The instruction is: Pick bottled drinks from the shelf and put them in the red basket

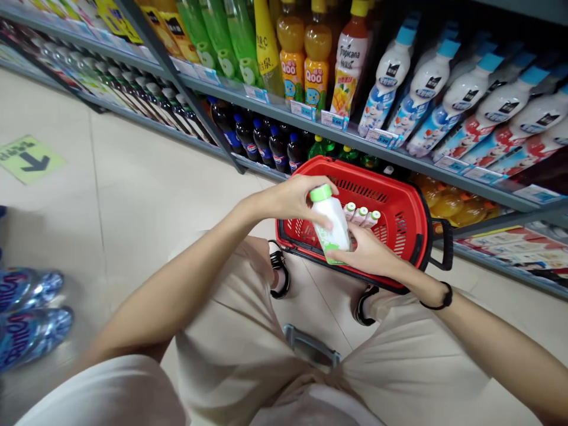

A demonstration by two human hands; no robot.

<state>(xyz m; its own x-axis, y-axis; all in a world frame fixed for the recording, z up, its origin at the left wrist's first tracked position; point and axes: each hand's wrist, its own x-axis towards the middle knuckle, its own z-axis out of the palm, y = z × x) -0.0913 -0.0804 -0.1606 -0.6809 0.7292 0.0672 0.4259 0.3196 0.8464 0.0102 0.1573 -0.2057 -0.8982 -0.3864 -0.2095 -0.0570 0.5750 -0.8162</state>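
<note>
Bottle position: I see the white bottle (332, 220) in both hands, in view over the near rim of the red basket (417, 204); it is tilted, green cap (320, 193) at its far end.
Left grip: I read the left hand (293, 198) as partly closed, curled around the bottle's upper part, thumb on its front.
Right grip: I read the right hand (371, 251) as partly closed on the bottle's lower end; a black wristband (442, 296) circles the wrist.
Basket contents: I count three small bottles (362, 214) with green-and-white caps, side by side.
Basket location: on the floor (142, 171), just beside the shelf (275, 112).
Shelf stock: I note blue-capped bottles (465, 89) above, dark cola bottles (261, 142) below.
</note>
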